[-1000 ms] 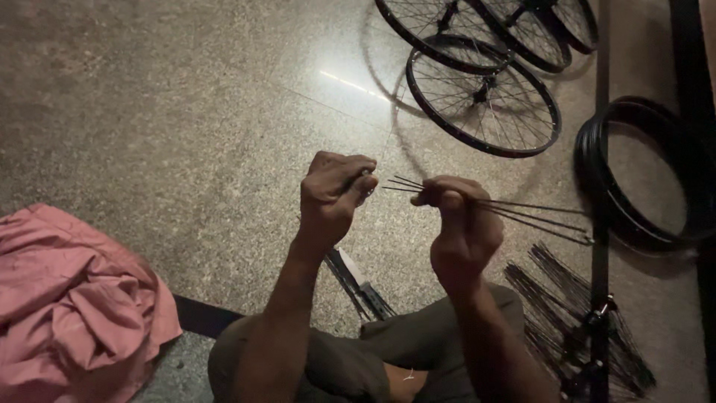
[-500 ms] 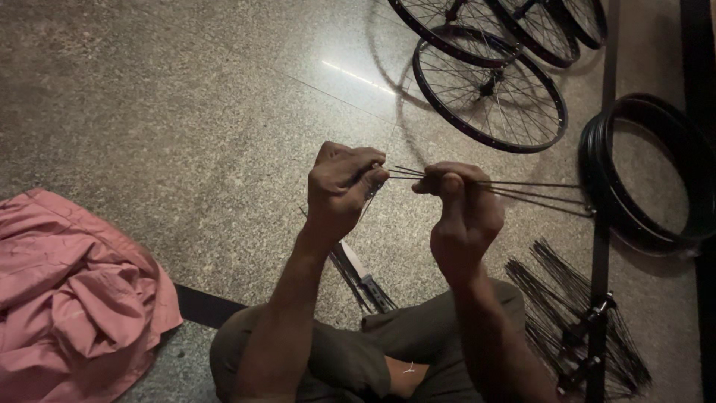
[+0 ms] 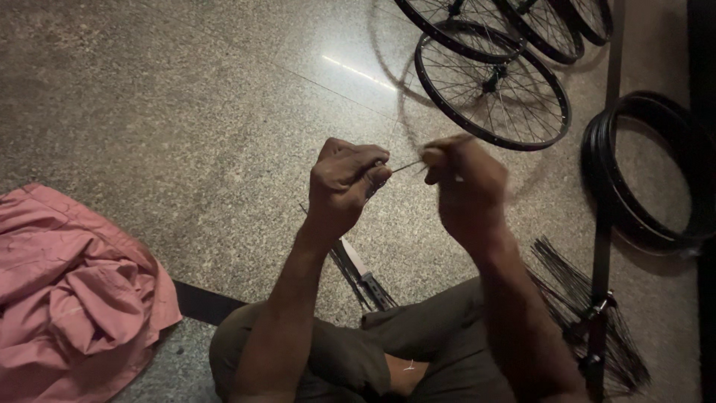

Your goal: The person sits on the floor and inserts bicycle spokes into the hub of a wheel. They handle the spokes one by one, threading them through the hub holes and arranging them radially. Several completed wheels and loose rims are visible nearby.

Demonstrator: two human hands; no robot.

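Speckled stone floor (image 3: 186,112), polished enough to throw back a streak of light, spreads beneath the seated person. Above the knees, the left hand (image 3: 344,186) is curled tight around a thin metal spoke (image 3: 406,166), while the right hand (image 3: 466,190), blurred, pinches its other end between closed fingertips. Such wire looks light, stiff yet springy, and slick; best gripped near the ends. Beyond the hands lies a spoked wheel (image 3: 492,86); left of them, a crumpled pink cloth (image 3: 71,291).

bare floor (image 3: 186,112) open ahead-left; wheels (image 3: 492,93) block far right, pink cloth (image 3: 67,291) near left.
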